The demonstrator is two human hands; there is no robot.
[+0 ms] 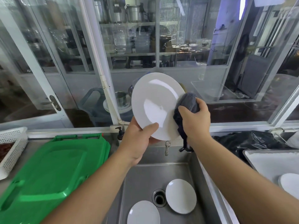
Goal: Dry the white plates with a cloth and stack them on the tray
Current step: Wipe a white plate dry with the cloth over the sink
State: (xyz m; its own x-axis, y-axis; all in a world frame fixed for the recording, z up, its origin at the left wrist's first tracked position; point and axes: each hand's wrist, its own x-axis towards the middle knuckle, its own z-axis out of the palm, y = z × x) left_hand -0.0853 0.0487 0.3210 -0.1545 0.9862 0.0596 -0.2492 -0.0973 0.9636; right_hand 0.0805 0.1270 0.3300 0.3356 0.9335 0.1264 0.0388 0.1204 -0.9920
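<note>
Step in hand: the person is drying one white plate [155,104] held up over the sink [142,180], its face tilted toward the camera.
Left grip: the left hand [137,139] is pinching the plate's lower rim, thumb lying on the face, fingers hidden behind it.
Right grip: the right hand [194,120] is closing round a bunched grey cloth [187,104] and pressing it against the plate's right edge, directly across from the left grip.
Doing it well: I would judge that the cloth needs to be sweeping from that far rim inward toward the left thumb, then round the rim, while the left grip is turning the plate so that no wet patch is hiding under the thumb; the back probably needs the same pass.
Risk: a glazed plate held by one edge is likely slippery, so the cloth's pressure should be meeting the left grip, not pushing past it.
Waiting plates: two more white plates [180,195] are lying in the sink basin below both grips, either side of the drain.
Tray: the tray [262,160] is sitting on the worktop to the right of and below the cloth grip, with one plate on it [290,185] partly in view at the frame's edge.
Progress: by my reckoning, the job is well short of finished.
</note>
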